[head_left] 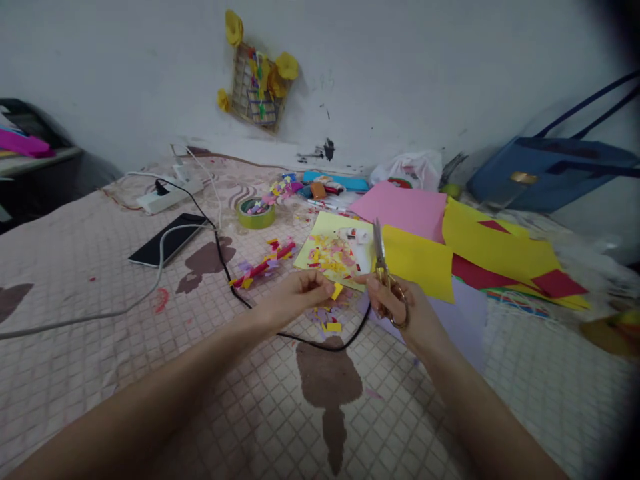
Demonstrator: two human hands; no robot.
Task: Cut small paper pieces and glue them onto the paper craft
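Between its thumb and fingers my left hand pinches a small piece of yellow paper. My right hand is wrapped round the gold handles of a pair of scissors, whose blades point up and away from me. The scissors and the yellow piece are apart. Behind my hands lies a pale yellow sheet covered with small yellow and red scraps, with a white glue bottle on it. More scraps lie below my left hand.
Yellow, pink and purple sheets lie to the right. A red stick with paper bits, a green tape roll, a black phone and a power strip are left. A black cable loops below my hands.
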